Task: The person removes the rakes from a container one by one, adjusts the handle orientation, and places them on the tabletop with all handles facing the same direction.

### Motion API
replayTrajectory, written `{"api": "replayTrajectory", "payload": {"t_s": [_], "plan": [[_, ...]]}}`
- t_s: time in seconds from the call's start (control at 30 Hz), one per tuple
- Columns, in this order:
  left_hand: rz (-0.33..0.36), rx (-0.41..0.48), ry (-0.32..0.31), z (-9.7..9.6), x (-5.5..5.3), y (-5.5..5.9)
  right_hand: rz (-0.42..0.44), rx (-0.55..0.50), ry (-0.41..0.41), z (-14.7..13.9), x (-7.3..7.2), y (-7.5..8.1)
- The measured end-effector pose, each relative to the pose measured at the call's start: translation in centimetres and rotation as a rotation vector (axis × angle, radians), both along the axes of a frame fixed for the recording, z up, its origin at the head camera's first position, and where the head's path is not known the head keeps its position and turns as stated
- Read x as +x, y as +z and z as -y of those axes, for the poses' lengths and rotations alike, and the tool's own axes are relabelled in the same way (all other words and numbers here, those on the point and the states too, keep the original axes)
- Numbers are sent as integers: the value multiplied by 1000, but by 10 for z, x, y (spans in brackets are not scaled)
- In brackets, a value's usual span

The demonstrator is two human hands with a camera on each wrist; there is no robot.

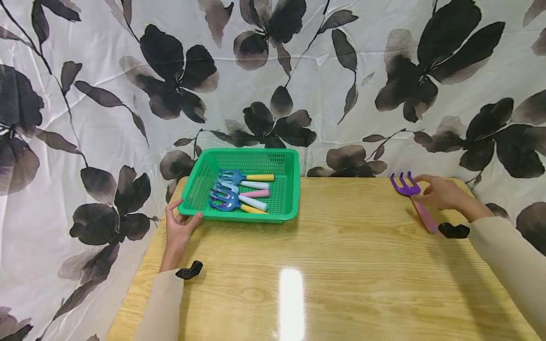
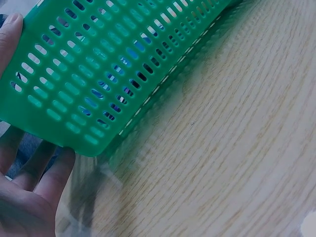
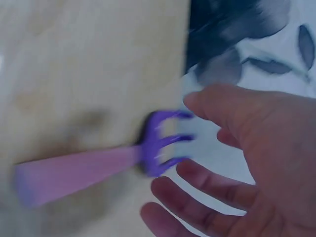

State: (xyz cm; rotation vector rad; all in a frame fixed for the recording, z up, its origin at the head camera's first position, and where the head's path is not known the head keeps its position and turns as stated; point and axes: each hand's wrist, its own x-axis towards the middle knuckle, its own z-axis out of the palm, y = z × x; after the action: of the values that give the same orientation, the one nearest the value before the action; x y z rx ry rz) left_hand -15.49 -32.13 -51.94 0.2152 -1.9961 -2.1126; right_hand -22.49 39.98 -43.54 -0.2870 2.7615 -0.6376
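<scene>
At the back left of the table, my left hand (image 1: pixel 177 229) grips the near left corner of a green plastic basket (image 1: pixel 294 189); the thumb lies at its front rim. From the left wrist view, the basket's slotted wall (image 2: pixel 94 74) shows with fingers beneath its rim. Several small hand forks lie inside, among them a blue one with a yellow handle (image 1: pixel 260 177) and one with a pink handle (image 1: pixel 256 193). At the back right, a purple hand fork (image 1: pixel 424 215) with a pink handle lies on the wood. My right hand (image 1: pixel 445 194) hovers beside it, fingers spread and holding nothing.
The wooden table (image 1: pixel 341 255) reaches back to a white cloth (image 1: pixel 328 109) with dark flowers, which hangs behind and at the left. Its back edge runs right by the purple fork's tines. A bright glare spot (image 1: pixel 291 303) shines near the front.
</scene>
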Motion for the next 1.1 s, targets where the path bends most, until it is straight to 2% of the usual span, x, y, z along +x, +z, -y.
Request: {"api": "replayTrajectory", "payload": {"t_s": [0.17,0.3,0.43,0.57,0.7,0.87,1.1], "plan": [[9,-13,-3,1,-3,1,-1,14,119,32,-18,39],[10,-4,-16,1,-3,1,32,30,220,58,-33,66],[4,0,-18,1,-3,2,52,14,285,85,-45,90],[5,-7,-18,1,-3,4,34,-14,339,115,-54,109],[11,-2,-24,0,-2,7,17,-29,409,147,-63,121],[16,9,-26,0,0,8,11,-30,456,193,-76,130],[-15,10,-8,3,-3,3,50,-20,498,254,-93,126]]}}
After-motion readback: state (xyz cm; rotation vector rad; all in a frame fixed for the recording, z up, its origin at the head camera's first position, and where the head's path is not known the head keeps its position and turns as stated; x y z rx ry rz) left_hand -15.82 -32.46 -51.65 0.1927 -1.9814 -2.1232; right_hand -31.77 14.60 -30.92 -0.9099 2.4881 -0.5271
